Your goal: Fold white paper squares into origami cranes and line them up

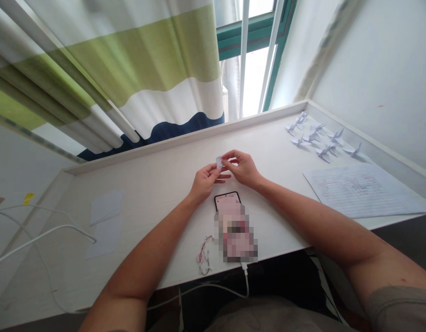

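Observation:
Between my two hands, above the middle of the desk, is a small folded piece of white paper (219, 162). My left hand (206, 181) pinches its lower part between thumb and fingers. From the right, my right hand (241, 167) grips the paper's edge with thumb and forefinger, its other fingers curled behind. Some of the paper is hidden by my fingers. Just below my hands lies a phone (232, 226) with a lit, partly blurred screen and a white cable (245, 274) plugged into its lower end.
Several folded paper cranes (316, 136) stand at the back right. In front of them lie written lined sheets (361, 190). Blank white paper slips (105, 219) and white cables (43, 237) are at the left. A beaded strap (204, 256) lies beside the phone. A raised rim (185, 137) edges the desk (157, 173).

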{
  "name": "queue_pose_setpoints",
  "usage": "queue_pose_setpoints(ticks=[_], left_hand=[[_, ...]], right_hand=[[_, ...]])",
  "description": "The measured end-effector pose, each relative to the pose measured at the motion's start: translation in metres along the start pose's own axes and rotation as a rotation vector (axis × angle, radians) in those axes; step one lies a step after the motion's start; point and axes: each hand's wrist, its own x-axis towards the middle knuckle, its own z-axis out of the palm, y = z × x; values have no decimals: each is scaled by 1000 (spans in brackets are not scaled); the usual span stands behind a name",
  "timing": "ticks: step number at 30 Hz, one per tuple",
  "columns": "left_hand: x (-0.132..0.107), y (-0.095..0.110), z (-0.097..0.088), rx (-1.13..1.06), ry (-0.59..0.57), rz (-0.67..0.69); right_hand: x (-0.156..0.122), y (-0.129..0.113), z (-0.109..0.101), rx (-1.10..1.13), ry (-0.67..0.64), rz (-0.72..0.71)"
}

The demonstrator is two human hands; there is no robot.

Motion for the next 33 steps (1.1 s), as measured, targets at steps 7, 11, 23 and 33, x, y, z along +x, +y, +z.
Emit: queue_pose_setpoints(ticks=[7,11,23,33], left_hand=[[1,0,-3,-19,20,-10],[0,2,-3,-18,44,-27],[2,0,-1,-34,87,-25],[3,-2,-4,-12,8,-41]], right_hand=[[2,4,-2,220,-58,80],[4,7,-2,282,-84,119],[3,3,-4,210,-181,80],[6,2,-14,107,-238,68]])
